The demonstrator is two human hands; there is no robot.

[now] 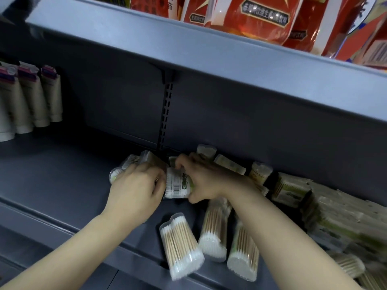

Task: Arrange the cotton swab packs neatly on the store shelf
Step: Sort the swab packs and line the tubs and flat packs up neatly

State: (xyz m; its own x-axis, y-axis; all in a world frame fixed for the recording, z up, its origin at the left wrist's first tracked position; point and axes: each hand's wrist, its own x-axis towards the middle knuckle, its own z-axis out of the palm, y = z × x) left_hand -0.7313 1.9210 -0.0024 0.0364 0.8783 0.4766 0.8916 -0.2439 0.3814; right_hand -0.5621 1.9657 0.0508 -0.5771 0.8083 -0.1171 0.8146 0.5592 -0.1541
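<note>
Several clear packs of cotton swabs lie on the grey store shelf (62, 176). My right hand (201, 178) grips a labelled swab pack (178, 185) lying on its side at the shelf's middle. My left hand (136, 189) lies over other swab packs (125, 166) just to its left, fingers curled on them; what it holds is partly hidden. Three packs lie loose near the front edge: one pack (180, 245), a second (215, 229) and a third (243, 252). More packs (259, 170) stand along the back wall.
Boxed swab packs (293, 189) pile up at the right. Beige tubes (35, 97) stand at the back left. The upper shelf (209, 63) overhangs, carrying red bags (261, 17). A slotted upright (166, 114) runs down the back wall.
</note>
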